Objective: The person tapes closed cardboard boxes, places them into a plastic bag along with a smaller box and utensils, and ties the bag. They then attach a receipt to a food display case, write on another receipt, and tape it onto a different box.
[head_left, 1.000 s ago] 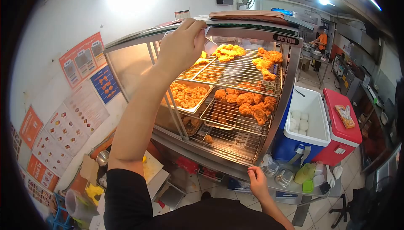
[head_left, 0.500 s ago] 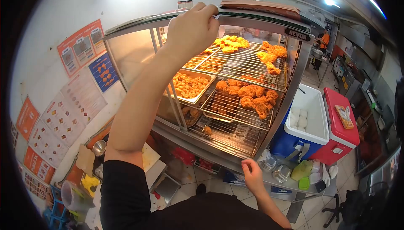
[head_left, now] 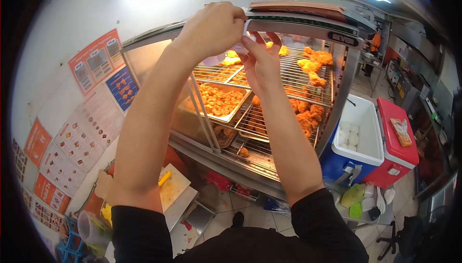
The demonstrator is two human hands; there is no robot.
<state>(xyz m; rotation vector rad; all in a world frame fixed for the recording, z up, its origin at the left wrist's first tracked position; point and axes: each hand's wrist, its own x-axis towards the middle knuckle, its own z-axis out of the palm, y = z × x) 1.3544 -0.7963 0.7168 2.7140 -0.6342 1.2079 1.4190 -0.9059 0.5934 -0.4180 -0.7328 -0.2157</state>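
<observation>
My left hand [head_left: 215, 26] is closed at the top edge of the lit display warmer [head_left: 288, 24], gripping a small white strip [head_left: 246, 26]. Just below and to its right, my right hand [head_left: 261, 58] is raised with its palm side showing and its thumb near the strip; what its bent fingers hold, if anything, I cannot make out. Behind my hands, fried chicken [head_left: 315, 62] lies on wire racks. A metal tray [head_left: 225, 100] of small fried pieces sits lower left, between my forearms.
A blue cooler [head_left: 353, 155] with white balls inside stands open at the right, beside a red cooler [head_left: 397, 143] with a packet on its lid. Green containers [head_left: 354, 196] are low right. A person in orange [head_left: 374, 43] stands far back. A cutting board [head_left: 174, 186] lies low left.
My right hand has risen from low beside the warmer to its top edge, next to my left hand. My left hand has stayed near the same spot. The view has shifted slightly.
</observation>
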